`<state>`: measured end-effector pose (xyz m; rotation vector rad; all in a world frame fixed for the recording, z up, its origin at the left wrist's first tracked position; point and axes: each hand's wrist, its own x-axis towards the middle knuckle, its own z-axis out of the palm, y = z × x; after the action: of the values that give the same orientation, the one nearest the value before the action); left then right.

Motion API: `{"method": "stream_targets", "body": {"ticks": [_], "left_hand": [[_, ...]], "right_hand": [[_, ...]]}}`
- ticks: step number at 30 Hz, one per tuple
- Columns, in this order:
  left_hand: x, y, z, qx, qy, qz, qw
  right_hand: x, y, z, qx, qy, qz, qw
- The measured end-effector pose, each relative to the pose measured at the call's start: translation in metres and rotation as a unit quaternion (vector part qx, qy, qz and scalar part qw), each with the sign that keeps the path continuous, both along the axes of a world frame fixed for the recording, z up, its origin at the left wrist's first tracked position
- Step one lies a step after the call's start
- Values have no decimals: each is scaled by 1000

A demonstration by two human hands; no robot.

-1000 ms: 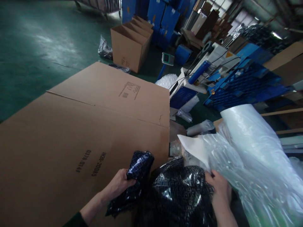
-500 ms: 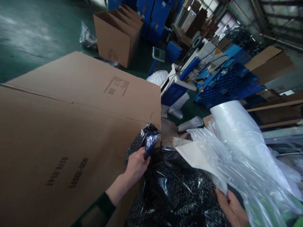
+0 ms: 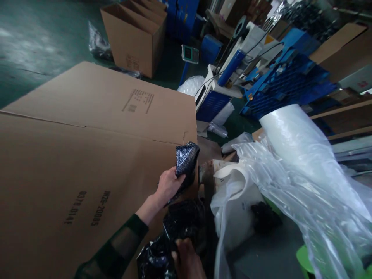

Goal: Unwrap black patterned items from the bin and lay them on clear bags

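Beside cardboard, right hand half cut off

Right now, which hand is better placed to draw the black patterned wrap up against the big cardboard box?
Probably the left hand: its grip pinches the raised corner of the black patterned wrap right against the big cardboard box. The right hand sits low on the bunched part.

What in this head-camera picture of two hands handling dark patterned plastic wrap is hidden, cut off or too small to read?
- Right hand: cut off by the bottom edge; its grip is unclear.
- Dark patterned plastic wrap: contents hidden by the film.
- Large flat brown cardboard box: printed label too small to read.
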<state>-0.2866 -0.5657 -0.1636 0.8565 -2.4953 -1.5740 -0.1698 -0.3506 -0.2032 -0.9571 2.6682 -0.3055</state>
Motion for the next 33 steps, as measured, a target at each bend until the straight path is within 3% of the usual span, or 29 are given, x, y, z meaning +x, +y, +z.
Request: {"method": "stream_targets", "body": {"ticks": [3, 4, 6, 8, 10, 13, 15, 17, 19, 23, 28, 30, 33], "left_hand": [[3, -3, -7, 28, 26, 46, 998], [4, -1, -9, 37, 33, 59, 997], [6, 5, -15, 54, 44, 80, 994], [6, 13, -19, 70, 53, 85, 992], [6, 21, -21, 87, 62, 74, 991], [5, 30, -22, 105, 74, 54, 990], [5, 32, -21, 111, 76, 50, 990], [7, 31, -21, 116, 73, 52, 989], [11, 28, -22, 121, 67, 61, 989], [20, 21, -26, 132, 54, 80, 987], [27, 22, -31, 143, 47, 93, 984], [27, 26, -32, 149, 47, 93, 983], [27, 31, -32, 157, 47, 87, 983]], "right_hand": [[-25, -2, 30, -41, 4, 69, 997], [-35, -4, 48, -66, 24, 57, 996], [-59, -13, 88, -113, 181, -38, 976], [-88, -29, 121, -92, 312, -103, 940], [-120, -51, 140, -2, 326, -122, 937], [-163, -87, 144, 105, 278, -115, 948], [-185, -106, 138, 200, 242, -32, 949], [-201, -114, 131, 305, 209, 53, 928], [-213, -108, 129, 380, 189, 87, 901], [-236, -69, 143, 478, 175, 85, 857], [-254, -24, 166, 499, 142, 70, 852], [-256, -10, 168, 471, 176, 135, 854], [-256, 7, 165, 357, 192, 305, 862]]}}
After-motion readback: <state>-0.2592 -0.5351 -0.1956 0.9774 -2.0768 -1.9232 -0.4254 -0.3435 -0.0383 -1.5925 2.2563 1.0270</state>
